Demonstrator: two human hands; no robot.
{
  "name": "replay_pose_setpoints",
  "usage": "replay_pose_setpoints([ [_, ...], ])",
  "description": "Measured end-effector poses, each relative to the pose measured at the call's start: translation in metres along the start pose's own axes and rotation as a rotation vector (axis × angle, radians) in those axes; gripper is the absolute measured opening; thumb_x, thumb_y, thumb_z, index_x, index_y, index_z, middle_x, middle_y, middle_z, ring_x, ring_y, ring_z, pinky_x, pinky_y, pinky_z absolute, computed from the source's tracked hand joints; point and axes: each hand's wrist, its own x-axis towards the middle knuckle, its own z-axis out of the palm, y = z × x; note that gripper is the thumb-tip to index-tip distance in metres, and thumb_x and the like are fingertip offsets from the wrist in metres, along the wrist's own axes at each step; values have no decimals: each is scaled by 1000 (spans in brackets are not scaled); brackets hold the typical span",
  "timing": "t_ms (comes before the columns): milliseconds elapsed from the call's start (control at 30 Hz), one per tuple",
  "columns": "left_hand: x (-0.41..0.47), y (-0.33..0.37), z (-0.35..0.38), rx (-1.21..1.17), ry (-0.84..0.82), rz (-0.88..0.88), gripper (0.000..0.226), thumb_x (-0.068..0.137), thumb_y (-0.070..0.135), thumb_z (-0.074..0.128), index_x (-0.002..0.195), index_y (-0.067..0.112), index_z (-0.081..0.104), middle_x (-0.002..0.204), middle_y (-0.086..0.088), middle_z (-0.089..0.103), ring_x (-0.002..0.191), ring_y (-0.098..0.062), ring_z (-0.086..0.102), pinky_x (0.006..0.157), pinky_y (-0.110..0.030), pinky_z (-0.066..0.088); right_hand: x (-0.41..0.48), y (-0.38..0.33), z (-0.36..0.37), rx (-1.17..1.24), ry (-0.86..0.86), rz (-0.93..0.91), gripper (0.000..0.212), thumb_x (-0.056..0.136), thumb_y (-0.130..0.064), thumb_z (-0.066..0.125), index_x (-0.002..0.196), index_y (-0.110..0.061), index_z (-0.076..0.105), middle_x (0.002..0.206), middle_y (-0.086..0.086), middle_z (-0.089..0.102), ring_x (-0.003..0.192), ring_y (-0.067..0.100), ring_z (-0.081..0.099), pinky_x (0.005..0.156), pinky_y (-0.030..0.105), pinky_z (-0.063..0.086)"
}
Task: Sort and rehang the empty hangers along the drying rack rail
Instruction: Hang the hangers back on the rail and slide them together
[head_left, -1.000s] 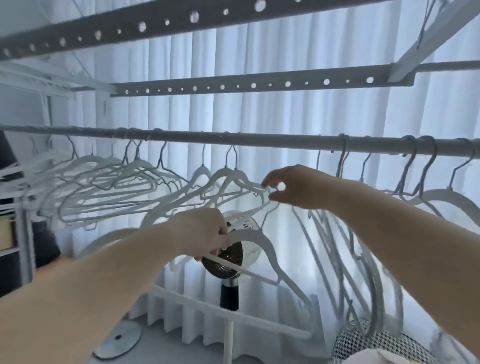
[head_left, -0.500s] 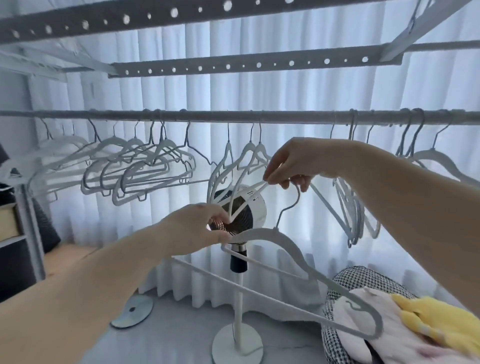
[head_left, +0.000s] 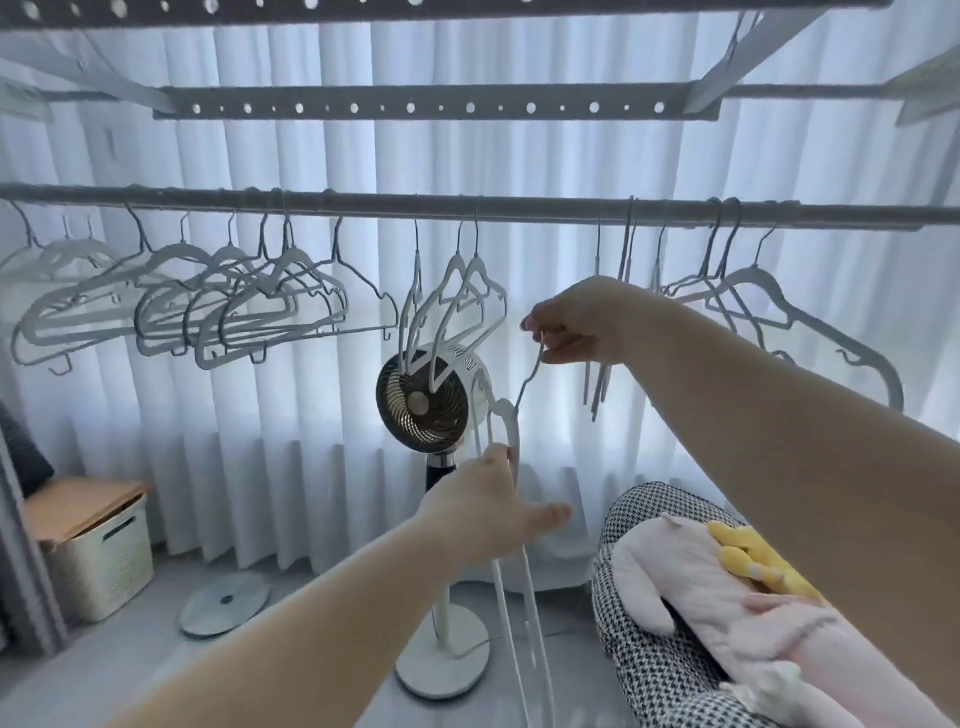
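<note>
A grey rail runs across the rack. Several white hangers hang bunched on its left part, a few more at the middle, and others on the right. My right hand is below the rail, between the middle and right groups, and pinches the wire hook of a loose white hanger. That hanger hangs edge-on from my fingers, off the rail. My left hand lies against its body lower down, fingers stretched out to the right.
A standing fan is right behind the loose hanger, its base on the floor. A cream basket with a wooden lid stands at the left, a round disc beside it. A checked cushion with pink and yellow clothes lies lower right.
The loose hanger swung from lying slanted to hanging edge-on from my right hand. My left hand dropped lower and its fingers straightened. My right hand let go of the hangers still on the rail.
</note>
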Motion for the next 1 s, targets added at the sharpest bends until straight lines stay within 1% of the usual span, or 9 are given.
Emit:
replay_pose_setpoints([
  [167, 4, 2, -2, 28, 108, 3, 39, 83, 9, 47, 122, 9, 42, 110, -11, 59, 98, -31, 60, 83, -37, 53, -1, 0, -2, 97, 66, -18, 22, 88, 3, 52, 66, 0, 51, 58, 8, 45, 18, 3, 41, 33, 16, 49],
  [467, 26, 1, -35, 8, 200, 38, 28, 89, 12, 42, 112, 11, 57, 100, -8, 60, 85, -21, 49, 74, -23, 38, 20, -2, -16, 140, 152, -81, 24, 92, -7, 50, 70, -1, 54, 66, 13, 58, 26, 10, 50, 36, 21, 51],
  [567, 39, 4, -45, 15, 204, -19, 19, 88, 11, 40, 98, 8, 57, 108, -16, 59, 82, -28, 52, 73, -30, 43, 40, 3, -17, -402, 240, -258, 30, 96, -16, 41, 97, 2, 65, 101, 21, 66, 59, 19, 55, 61, 28, 50],
  [667, 57, 8, -55, 43, 230, -12, 27, 86, 8, 40, 104, 4, 60, 99, -13, 61, 73, -24, 51, 72, -30, 46, 57, 12, -15, -961, 226, -403, 36, 98, -25, 34, 124, -18, 59, 133, 7, 56, 117, 25, 51, 101, 32, 38],
  [767, 75, 14, -67, 47, 268, -11, 23, 86, 8, 43, 100, 4, 60, 96, -11, 63, 56, -17, 48, 72, -30, 47, 78, 15, -18, -1164, 79, -342, 39, 99, -27, 28, 127, -21, 54, 138, 4, 51, 129, 24, 40, 113, 36, 20],
  [833, 89, 18, -75, 70, 283, -24, 23, 85, 8, 44, 100, 3, 61, 94, -9, 63, 57, -18, 50, 72, -30, 49, 94, 16, -24, -1199, 30, -294, 38, 98, -25, 30, 120, -15, 59, 128, 5, 58, 121, 23, 48, 110, 37, 24],
  [900, 103, 25, -83, 83, 294, -33, 22, 84, 6, 44, 97, 4, 62, 97, -10, 67, 59, -22, 55, 69, -30, 52, 107, 17, -31, -1199, -2, -289, 34, 95, -23, 37, 109, -9, 64, 115, 6, 66, 101, 22, 58, 88, 31, 42],
  [967, 117, 32, -90, 83, 306, -40, 23, 85, 6, 41, 96, 4, 61, 97, -11, 67, 52, -21, 57, 63, -29, 53, 115, 17, -39, -1190, -45, -287, 30, 94, -22, 42, 105, -9, 67, 105, 4, 72, 85, 17, 58, 67, 25, 43],
  [1000, 125, 35, -93, 78, 315, -40, 24, 86, 6, 40, 97, 4, 61, 96, -11, 67, 50, -20, 58, 62, -29, 54, 119, 16, -44, -1205, -56, -297, 29, 93, -23, 43, 105, -9, 66, 105, 3, 72, 85, 17, 58, 66, 25, 43],
])
